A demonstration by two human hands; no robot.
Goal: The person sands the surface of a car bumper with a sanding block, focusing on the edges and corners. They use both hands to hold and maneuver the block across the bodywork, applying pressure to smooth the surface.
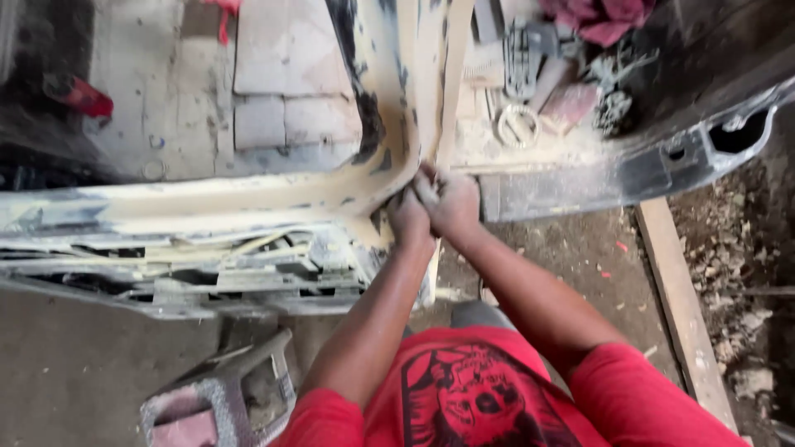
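Dusty workshop ground and pale paving slabs (286, 79) lie beneath everything I see from the head camera. At the centre is a long car bumper panel, dark plastic coated in tan body filler (207, 199), propped across the view with its long axis running left to right; a second filler-coated arm of it rises away from me at the bend. That bend sits directly ahead of both hands, touching them, so neither hand has to reach sideways. My left hand (407, 217) and right hand (451, 199) are pressed together on the corner, fingers curled tight and dusted with filler; whether they clamp a sanding pad or only the surface I cannot tell. The right hand lies slightly farther up the bend, the left nearer the lower edge. The coating looks matt and patchy, with black plastic showing through in streaks.

Beyond the bend, a heap of dusty metal parts and a ring (520, 124) lies near a crumpled pink rag (609, 18). To the right runs a bare wooden plank (683, 306), and at lower left a grey plastic stool (219, 397).
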